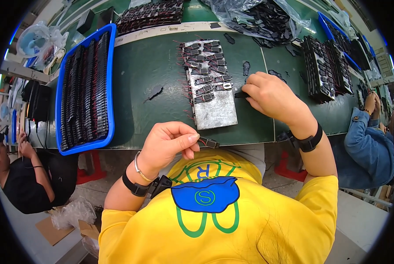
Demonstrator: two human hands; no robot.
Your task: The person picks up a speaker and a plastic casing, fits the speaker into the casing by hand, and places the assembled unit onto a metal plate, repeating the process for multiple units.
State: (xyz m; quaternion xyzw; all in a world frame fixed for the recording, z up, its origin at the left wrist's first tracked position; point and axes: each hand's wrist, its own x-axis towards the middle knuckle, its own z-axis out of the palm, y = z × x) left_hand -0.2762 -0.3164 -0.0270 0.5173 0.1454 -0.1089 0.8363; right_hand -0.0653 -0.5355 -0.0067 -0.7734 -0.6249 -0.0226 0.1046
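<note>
Near the table's front edge, my left hand (175, 141) pinches a small black speaker-like part with red wires (210, 143) between thumb and fingers. My right hand (271, 94) is closed on a thin black piece (241, 94) beside the metal plate; the fingers partly cover it. Between the hands lies the grey metal plate (215, 115), its lower part bare. Two columns of similar small black parts (207, 88) rest on it, with red wires sticking out on its left side. Loose black die-cut pieces (246, 68) lie just beyond my right hand.
On the left stands a blue tray (111, 88) packed with rows of black parts. A plastic bag of black pieces (267, 20) lies at the back. Stacked loaded plates (320, 70) stand at right. One person (25, 176) sits at left, another in a denim sleeve (368, 145) at right.
</note>
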